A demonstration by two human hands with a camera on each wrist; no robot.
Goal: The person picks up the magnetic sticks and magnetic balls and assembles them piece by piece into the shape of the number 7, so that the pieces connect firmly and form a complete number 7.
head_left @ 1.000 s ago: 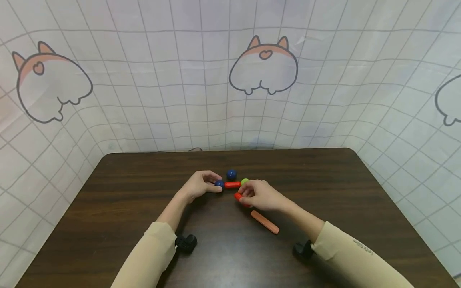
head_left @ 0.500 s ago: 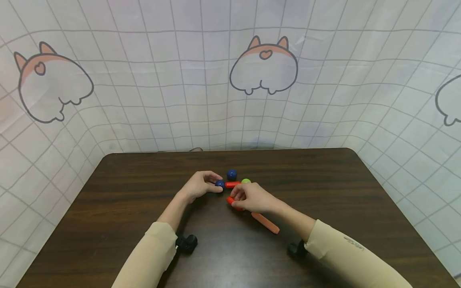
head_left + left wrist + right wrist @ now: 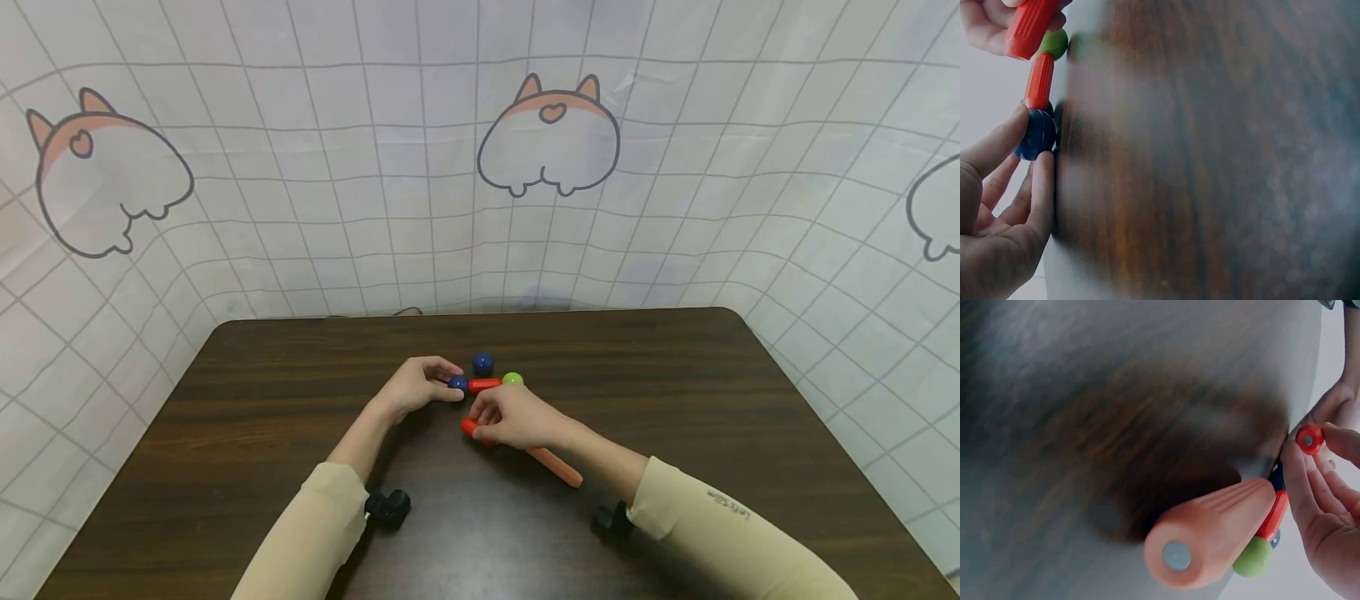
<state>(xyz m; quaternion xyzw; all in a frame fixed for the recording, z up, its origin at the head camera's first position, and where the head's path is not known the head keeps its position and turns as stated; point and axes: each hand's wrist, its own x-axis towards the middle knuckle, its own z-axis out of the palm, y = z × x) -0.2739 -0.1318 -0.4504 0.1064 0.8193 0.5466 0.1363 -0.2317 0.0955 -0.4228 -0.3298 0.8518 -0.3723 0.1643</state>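
Note:
In the head view my left hand (image 3: 417, 386) pinches a blue ball (image 3: 1037, 134) between thumb and fingers. A ridged red magnetic stick (image 3: 1039, 81) runs from this ball to a green ball (image 3: 513, 378). My right hand (image 3: 517, 418) pinches a second red magnetic stick (image 3: 1309, 439), whose end shows a grey metal disc in the right wrist view. That stick is nearer the person than the joined pieces, its tip pointing left. Behind the joined stick sits another blue ball (image 3: 483, 364), apart from it in the head view.
A longer orange magnetic stick (image 3: 555, 467) lies slanted on the dark wooden table (image 3: 300, 533), partly under the right hand in the head view. A pale gridded cloth (image 3: 390, 250) hangs behind and beside the table. Each wrist wears a black camera mount (image 3: 388, 508).
My right hand has moved left and slightly toward the person with the red magnetic stick, covering the upper end of the orange one. The left hand and the joined pieces have stayed in place.

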